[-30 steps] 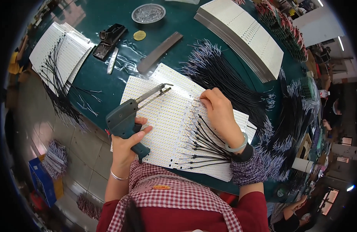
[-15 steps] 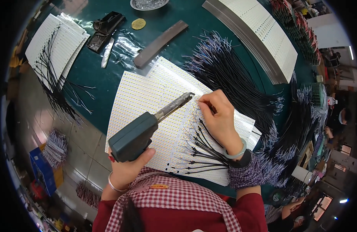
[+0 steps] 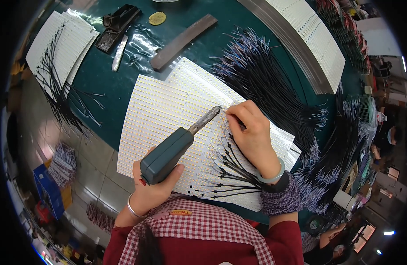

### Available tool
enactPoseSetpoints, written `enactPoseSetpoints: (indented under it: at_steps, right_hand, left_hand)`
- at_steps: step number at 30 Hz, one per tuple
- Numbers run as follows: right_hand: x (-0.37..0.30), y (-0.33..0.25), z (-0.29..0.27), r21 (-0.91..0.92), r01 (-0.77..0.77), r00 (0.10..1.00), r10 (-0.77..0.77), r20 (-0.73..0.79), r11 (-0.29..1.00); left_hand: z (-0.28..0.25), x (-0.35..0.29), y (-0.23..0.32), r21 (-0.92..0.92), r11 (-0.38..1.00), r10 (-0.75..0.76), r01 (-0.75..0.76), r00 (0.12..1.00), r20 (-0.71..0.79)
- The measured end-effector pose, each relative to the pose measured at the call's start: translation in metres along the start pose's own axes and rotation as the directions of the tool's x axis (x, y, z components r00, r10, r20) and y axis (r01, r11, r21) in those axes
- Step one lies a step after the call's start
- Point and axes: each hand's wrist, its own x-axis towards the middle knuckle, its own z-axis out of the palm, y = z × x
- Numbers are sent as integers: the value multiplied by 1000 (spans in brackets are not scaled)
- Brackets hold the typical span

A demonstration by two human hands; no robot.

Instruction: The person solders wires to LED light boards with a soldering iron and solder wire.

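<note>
My left hand (image 3: pixel 157 187) is wrapped round the handle of a dark green soldering gun (image 3: pixel 167 155). The gun's metal tip points up and right, ending close to the fingertips of my right hand (image 3: pixel 251 134). Those fingers are pinched at the end of a thin wire, mostly hidden by them, against a white LED circuit board (image 3: pixel 157 115). Several black cables (image 3: pixel 236 167) with thin stripped leads fan out over the board's right part, below my right hand. Small yellowish LEDs run in rows across the board, which overlaps other white boards.
Bundles of black cables (image 3: pixel 274 79) lie to the right. A stack of boards (image 3: pixel 320 48) with a grey metal edge is at the far right; more boards (image 3: pixel 58 48) lie at the left. A metal bar (image 3: pixel 184 42), black tray (image 3: pixel 117 27) and round yellow sponge (image 3: pixel 157 18) are at the back.
The soldering gun in my left hand has moved right and slightly up, its tip nearer my right fingertips. My right hand stays at nearly the same spot. The whole view has shifted slightly.
</note>
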Motion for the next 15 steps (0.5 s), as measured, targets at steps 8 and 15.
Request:
enactPoseSetpoints:
  at_steps: [8, 15]
  right_hand:
    - [2, -3, -1, -53, 19, 1000, -19, 0, 998]
    - [2, -2, -1, -97, 39, 999, -38, 10, 995]
  left_hand:
    - [6, 2, 1, -42, 998, 50, -51, 998, -33]
    - [1, 7, 7, -79, 997, -6, 10, 998, 61]
